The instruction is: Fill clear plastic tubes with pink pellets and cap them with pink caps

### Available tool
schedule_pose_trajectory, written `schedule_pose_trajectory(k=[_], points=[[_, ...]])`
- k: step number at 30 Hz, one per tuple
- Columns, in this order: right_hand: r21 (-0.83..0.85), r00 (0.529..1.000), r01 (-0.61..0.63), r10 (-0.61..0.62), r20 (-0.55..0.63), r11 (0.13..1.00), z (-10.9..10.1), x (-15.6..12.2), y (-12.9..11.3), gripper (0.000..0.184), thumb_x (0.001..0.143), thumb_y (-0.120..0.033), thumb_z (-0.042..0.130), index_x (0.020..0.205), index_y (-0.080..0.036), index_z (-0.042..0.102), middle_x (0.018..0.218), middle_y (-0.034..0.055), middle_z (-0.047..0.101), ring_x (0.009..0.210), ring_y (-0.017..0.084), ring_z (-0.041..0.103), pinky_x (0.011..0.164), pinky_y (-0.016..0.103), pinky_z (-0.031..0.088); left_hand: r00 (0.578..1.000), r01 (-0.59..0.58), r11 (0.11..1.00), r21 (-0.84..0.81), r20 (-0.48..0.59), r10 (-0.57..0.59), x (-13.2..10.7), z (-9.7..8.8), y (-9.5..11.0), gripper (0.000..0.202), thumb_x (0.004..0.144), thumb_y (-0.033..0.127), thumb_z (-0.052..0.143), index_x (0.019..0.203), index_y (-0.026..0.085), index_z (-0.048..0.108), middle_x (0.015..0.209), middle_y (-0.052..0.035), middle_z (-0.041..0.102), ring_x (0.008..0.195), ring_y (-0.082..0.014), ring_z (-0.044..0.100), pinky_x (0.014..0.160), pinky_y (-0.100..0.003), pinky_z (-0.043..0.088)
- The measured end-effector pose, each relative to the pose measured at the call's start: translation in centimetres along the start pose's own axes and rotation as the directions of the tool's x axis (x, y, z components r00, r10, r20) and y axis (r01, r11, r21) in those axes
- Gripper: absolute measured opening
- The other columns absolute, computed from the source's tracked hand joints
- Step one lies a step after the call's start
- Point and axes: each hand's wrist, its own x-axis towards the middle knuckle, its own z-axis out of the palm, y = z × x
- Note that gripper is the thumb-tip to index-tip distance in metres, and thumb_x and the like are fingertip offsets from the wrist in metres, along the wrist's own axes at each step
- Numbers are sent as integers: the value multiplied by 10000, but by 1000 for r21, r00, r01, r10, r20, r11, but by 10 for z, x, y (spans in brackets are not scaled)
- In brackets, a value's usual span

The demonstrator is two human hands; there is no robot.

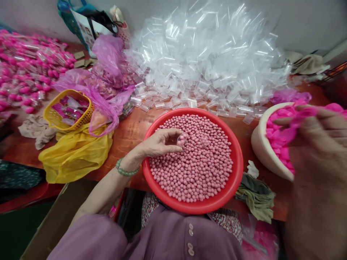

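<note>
- The right hand (320, 141) is blurred, and its forearm is cut off by the edge of the view.
- The pink piece (300, 119) pinched in its fingers is smeared too, so its exact shape cannot be told.
- The white tub (258, 139) is partly covered by that hand (its right side is lost).
- The clear tube (182, 139) in the left hand (159, 142) is partly hidden by the fingers; the beads inside cannot be counted.
- The heap of pink-capped tubes (24, 72) is cut off by the left edge.
- The blue bag (64, 20) is cropped by the upper edge.
</note>
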Motion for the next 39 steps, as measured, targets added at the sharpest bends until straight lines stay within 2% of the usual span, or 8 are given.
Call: schedule_pose_trajectory(k=[3, 6, 10, 14, 22, 28, 36, 39], points=[[348, 962, -227, 154, 225, 910, 43, -23, -24, 192, 813, -304, 717, 1000, -262, 699, 841, 33, 719, 693, 173, 676, 672, 358, 579, 1000, -13, 998, -60, -6, 12, -3, 2, -1, 328, 735, 223, 823, 1004, 146, 653, 920, -25, 643, 890, -124, 638, 855, -274, 544], [484, 905, -340, 139, 403, 807, 73, -37, -35, 203, 808, -312, 745, 973, -263, 638, 807, -7, 733, 705, 155, 693, 688, 310, 593, 999, -5, 980, -201, -44, -4, -7, 7, -4, 297, 823, 283, 774, 1047, 151, 630, 979, -56, 663, 944, -160, 675, 839, -303, 581], [527, 884, -332, 63, 463, 782, 104, -48, -37, 253, 825, -357, 752, 980, -296, 561, 911, -7, 763, 879, 183, 744, 781, 335, 621, 992, -12, 959, -283, -125, -24, -9, 18, -9, 303, 834, 319, 778, 1029, 157, 612, 932, -40, 668, 800, -132, 680, 694, -252, 591], [538, 886, -266, -16, 462, 800, 124, -60, -28, 258, 861, -395, 731, 1001, -293, 540, 962, 2, 767, 951, 188, 748, 862, 369, 622, 985, -40, 926, -376, -172, -27, -9, 28, -11, 323, 796, 313, 816, 1025, 148, 657, 992, -65, 706, 904, -159, 699, 774, -266, 599], [264, 864, 88, -206, 460, 961, 116, -69, -16, 153, 887, -271, 703, 1004, -273, 605, 979, 7, 753, 889, 177, 741, 820, 339, 609, 937, -100, 883, -458, -343, -72, -6, 30, -17, 409, 681, 258, 894, 996, 111, 680, 922, -31, 695, 839, -132, 693, 743, -256, 606], [93, 606, 563, -486, 630, 822, 117, -65, -17, 156, 951, -211, 600, 1077, -263, 676, 1017, 48, 785, 875, 207, 750, 790, 353, 611, 920, -74, 921, -382, -383, -85, -5, 29, -20, 387, 653, 288, 908, 911, 106, 684, 834, -2, 686, 749, -90, 666, 714, -220, 579], [-7, 528, 740, -573, 627, 673, 132, -72, -7, 245, 983, -206, 525, 1170, -223, 684, 1065, 127, 768, 930, 250, 730, 814, 409, 621, 926, -95, 926, -365, -375, -53, -5, 28, -21, 376, 632, 308, 916, 901, 115, 738, 859, -32, 739, 778, -109, 676, 754, -234, 567], [24, 554, 676, -529, 643, 737, 135, -68, -9, 212, 982, -220, 520, 1105, -206, 692, 993, 129, 759, 884, 244, 712, 803, 410, 607, 932, -109, 919, -379, -359, -38, -6, 25, -22, 371, 648, 324, 910, 908, 118, 743, 887, -48, 753, 785, -115, 687, 752, -226, 562]])
